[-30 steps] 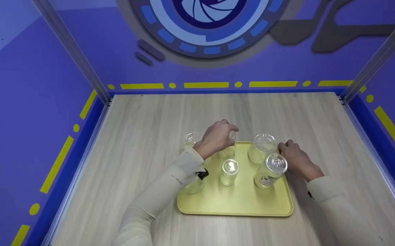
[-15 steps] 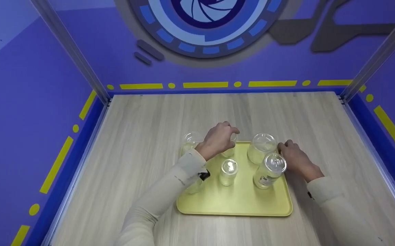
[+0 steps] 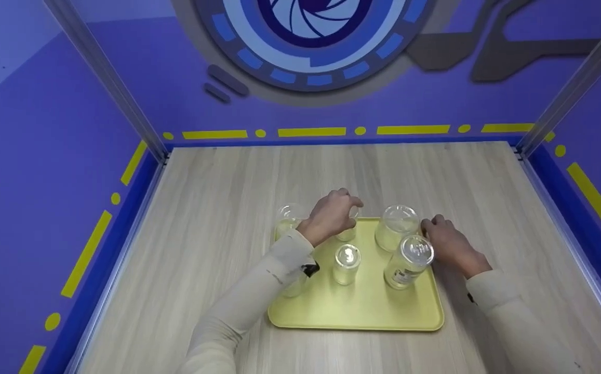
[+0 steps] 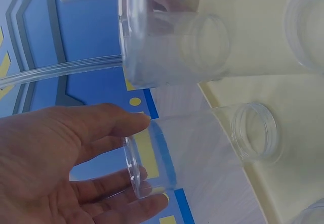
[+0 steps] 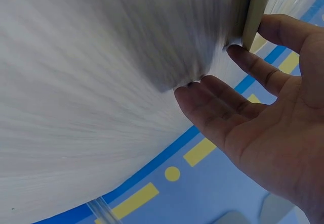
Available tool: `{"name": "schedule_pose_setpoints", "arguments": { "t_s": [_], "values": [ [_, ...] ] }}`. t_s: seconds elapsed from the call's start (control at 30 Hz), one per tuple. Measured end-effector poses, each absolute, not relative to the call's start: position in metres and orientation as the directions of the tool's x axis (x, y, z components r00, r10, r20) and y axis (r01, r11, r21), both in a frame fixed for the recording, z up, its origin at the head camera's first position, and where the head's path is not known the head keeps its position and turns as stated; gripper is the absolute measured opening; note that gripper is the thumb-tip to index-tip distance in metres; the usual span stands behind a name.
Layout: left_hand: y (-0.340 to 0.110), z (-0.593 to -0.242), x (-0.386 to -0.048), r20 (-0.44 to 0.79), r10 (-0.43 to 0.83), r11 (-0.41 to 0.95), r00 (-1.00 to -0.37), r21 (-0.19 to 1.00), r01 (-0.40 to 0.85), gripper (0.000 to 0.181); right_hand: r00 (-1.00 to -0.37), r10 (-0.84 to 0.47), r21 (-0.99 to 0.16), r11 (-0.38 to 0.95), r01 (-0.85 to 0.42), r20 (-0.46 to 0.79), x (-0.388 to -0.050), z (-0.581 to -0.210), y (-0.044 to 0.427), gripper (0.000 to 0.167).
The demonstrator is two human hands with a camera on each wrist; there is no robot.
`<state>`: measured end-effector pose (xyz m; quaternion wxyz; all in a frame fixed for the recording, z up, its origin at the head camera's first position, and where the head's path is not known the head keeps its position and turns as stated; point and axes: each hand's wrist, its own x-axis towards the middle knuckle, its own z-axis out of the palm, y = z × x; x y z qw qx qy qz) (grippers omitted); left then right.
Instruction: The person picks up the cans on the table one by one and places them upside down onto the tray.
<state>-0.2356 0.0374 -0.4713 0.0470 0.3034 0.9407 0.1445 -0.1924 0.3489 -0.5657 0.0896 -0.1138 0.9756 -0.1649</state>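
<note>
A yellow tray (image 3: 357, 317) bears several clear jars, mouth down. At its back edge my left hand (image 3: 331, 213) holds a clear jar (image 4: 202, 148) by its upturned base, thumb on one side and fingers on the other. That jar's mouth is at the tray surface in the left wrist view. My right hand (image 3: 448, 241) is at the tray's right edge; thumb and index finger pinch the rim (image 5: 255, 19), while the other fingertips touch the table. Near that hand stand a wide jar (image 3: 398, 228) and a labelled jar (image 3: 409, 262). A small jar (image 3: 347, 265) stands mid-tray.
On the tray's left stand a back jar (image 3: 290, 215) and a front jar (image 3: 295, 286), partly hidden by my left arm. The pale wooden table (image 3: 217, 208) is enclosed by blue walls (image 3: 331, 111) with yellow marks and metal corner posts.
My left hand has come down very slightly with the jar, and its forearm has shifted a little right. My right hand, the tray and the other jars stay put.
</note>
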Motion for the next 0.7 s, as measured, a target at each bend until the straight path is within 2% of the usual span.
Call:
{"name": "schedule_pose_setpoints", "arguments": {
  "t_s": [0.3, 0.7],
  "values": [
    [0.039, -0.477, -0.239, 0.021, 0.568, 0.784, -0.822, 0.287, 0.55, 0.046, -0.954, -0.28, -0.354, 0.908, -0.226, -0.11, -0.195, -0.567, 0.351, 0.033],
    [0.032, -0.481, -0.232, 0.034, 0.561, 0.763, -0.827, 0.366, 0.533, 0.058, -0.948, -0.293, -0.386, 0.894, -0.227, -0.121, -0.195, -0.563, 0.355, 0.029]
  ]
}}
